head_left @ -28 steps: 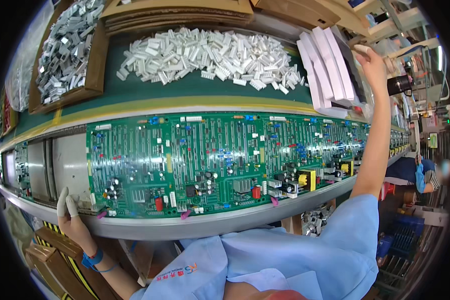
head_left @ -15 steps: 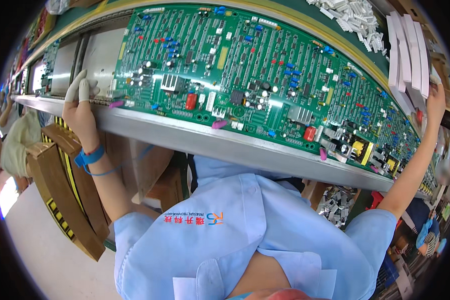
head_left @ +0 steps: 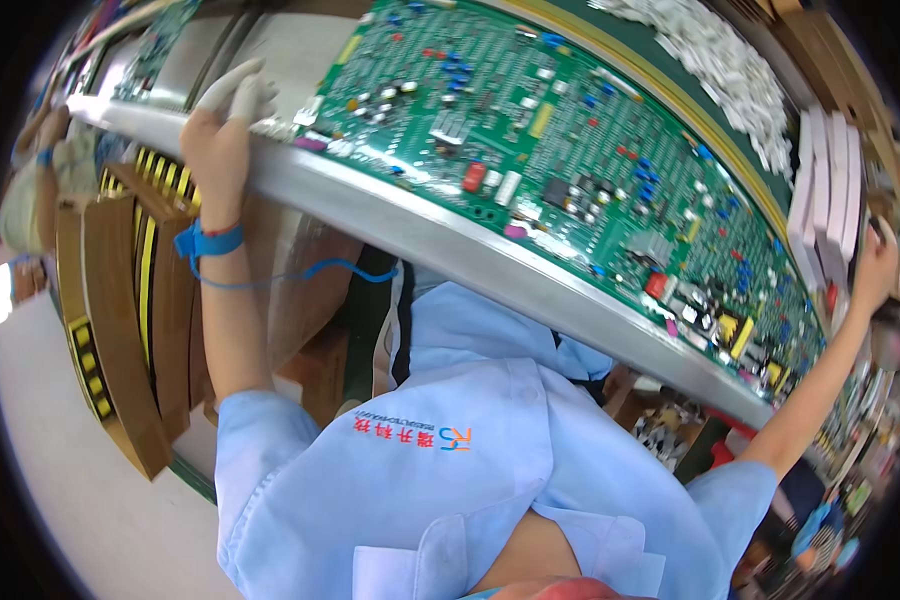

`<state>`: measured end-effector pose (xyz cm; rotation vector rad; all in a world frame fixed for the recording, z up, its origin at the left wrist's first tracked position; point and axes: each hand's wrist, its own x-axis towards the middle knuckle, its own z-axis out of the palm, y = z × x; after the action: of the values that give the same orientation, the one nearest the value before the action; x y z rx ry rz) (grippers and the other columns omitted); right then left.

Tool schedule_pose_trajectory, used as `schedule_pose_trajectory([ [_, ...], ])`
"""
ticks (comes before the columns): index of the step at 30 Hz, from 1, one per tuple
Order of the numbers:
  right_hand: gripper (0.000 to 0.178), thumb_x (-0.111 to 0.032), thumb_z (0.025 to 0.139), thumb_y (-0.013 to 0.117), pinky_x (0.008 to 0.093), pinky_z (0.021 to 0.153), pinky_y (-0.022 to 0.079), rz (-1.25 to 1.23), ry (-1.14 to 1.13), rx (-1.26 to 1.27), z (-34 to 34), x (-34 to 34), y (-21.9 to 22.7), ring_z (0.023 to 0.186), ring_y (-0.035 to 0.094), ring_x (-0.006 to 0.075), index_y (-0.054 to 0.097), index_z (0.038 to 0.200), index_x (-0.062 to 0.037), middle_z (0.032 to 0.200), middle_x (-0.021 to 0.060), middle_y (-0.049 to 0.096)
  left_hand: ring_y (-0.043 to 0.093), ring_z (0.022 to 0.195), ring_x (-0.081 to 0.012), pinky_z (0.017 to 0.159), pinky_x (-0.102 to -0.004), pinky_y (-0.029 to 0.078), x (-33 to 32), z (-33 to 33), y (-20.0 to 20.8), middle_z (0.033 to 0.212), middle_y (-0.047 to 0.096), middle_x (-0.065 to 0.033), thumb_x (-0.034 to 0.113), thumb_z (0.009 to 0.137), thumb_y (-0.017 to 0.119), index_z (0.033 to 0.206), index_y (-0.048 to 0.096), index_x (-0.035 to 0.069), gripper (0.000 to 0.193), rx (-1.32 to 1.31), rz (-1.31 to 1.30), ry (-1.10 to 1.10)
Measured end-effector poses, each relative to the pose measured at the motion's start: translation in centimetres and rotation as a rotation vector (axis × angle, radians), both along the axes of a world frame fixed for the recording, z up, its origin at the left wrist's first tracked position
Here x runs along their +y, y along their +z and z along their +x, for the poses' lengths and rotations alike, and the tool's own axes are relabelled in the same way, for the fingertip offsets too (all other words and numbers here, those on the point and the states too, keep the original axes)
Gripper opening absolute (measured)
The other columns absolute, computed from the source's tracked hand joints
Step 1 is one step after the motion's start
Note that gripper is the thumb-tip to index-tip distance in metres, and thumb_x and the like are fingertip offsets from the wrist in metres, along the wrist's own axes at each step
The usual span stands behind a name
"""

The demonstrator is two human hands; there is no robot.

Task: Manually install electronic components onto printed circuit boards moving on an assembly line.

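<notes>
Pale floor [head_left: 55, 430] and tall cardboard boxes [head_left: 115, 330] fill the left part of the head view, and a long metal rail [head_left: 450, 235] crosses it at a slant. On this rail lies a row of green circuit boards [head_left: 420, 110], in front of the person in the blue shirt [head_left: 370, 480]. What has just changed is mostly the right hand [head_left: 878, 268]: it is now just beside the stack of white strips [head_left: 825, 195], with fingers bent and something dark near their tips. Because of blur, I cannot tell if they grip it. For the work, this seems to mean that the right side is occupied away from the boards, while these lie untouched by that hand. The left hand [head_left: 218, 150] is over the rail, near the end of the nearest board; its white-covered fingers are stretched and a little apart, and I see nothing held between them. Compared with the earlier frame, the rail looks steeper, the pile of white plastic parts [head_left: 725, 70] is now only at the upper right, and the cord [head_left: 340, 266] of the blue wrist strap [head_left: 215, 240] shows more clearly.
</notes>
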<state>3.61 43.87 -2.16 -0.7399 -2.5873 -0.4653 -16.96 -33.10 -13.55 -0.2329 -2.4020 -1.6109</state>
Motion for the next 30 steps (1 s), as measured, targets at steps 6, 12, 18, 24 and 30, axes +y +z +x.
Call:
schedule_pose_trajectory([
  [6,0.027,-0.012,0.088,0.066,0.0226,0.072,0.049,-0.539,0.751,0.248,-7.5,-28.6,2.1,0.077,0.061,0.0095,0.066,0.114,-0.0083,0.092,0.0034,0.068,0.065,0.075,-0.0098,0.068,-0.0204,0.050,0.8,-0.4,-0.2,0.086,0.071,-0.0073,0.011,0.092,0.061,0.111,0.068,0.004,0.022,0.025,0.092,-0.009],
  [12,0.028,-0.003,0.077,0.070,0.0221,0.058,0.042,-0.693,1.175,-0.070,-14.5,-49.0,-1.2,0.064,0.052,0.0077,0.066,0.104,-0.0084,0.089,0.0019,0.064,0.065,0.083,-0.0117,0.074,-0.0223,0.053,0.4,0.5,-0.5,0.092,0.069,-0.0081,0.008,0.093,0.059,0.116,0.065,0.000,0.025,0.085,0.096,-0.015],
  [18,0.013,-0.017,0.075,0.068,0.0372,0.059,0.050,-0.480,1.173,-0.185,-18.1,-56.1,-4.9,0.070,0.063,0.0274,0.067,0.085,-0.0097,0.078,0.0052,0.063,0.065,0.081,-0.0110,0.073,-0.0227,0.052,0.3,1.1,-0.1,0.092,0.070,-0.0063,0.006,0.091,0.061,0.113,0.067,0.001,0.024,0.105,0.174,0.002],
  [24,0.015,-0.019,0.076,0.069,0.0385,0.063,0.050,-0.409,1.117,-0.339,-18.9,-56.9,-5.9,0.075,0.064,0.0271,0.067,0.085,-0.0075,0.080,0.0059,0.063,0.064,0.068,-0.0121,0.061,-0.0244,0.048,0.1,1.4,1.3,0.081,0.070,-0.0123,0.005,0.085,0.066,0.104,0.069,0.001,0.019,0.167,0.074,0.021],
  [30,0.015,-0.019,0.076,0.069,0.0390,0.062,0.049,-0.376,1.080,-0.391,-18.2,-57.5,-5.6,0.074,0.064,0.0272,0.067,0.086,-0.0076,0.079,0.0066,0.063,0.064,0.065,-0.0115,0.055,-0.0243,0.047,0.0,1.4,1.1,0.081,0.070,-0.0120,0.007,0.084,0.067,0.102,0.069,0.002,0.019,0.143,0.039,0.039],
])
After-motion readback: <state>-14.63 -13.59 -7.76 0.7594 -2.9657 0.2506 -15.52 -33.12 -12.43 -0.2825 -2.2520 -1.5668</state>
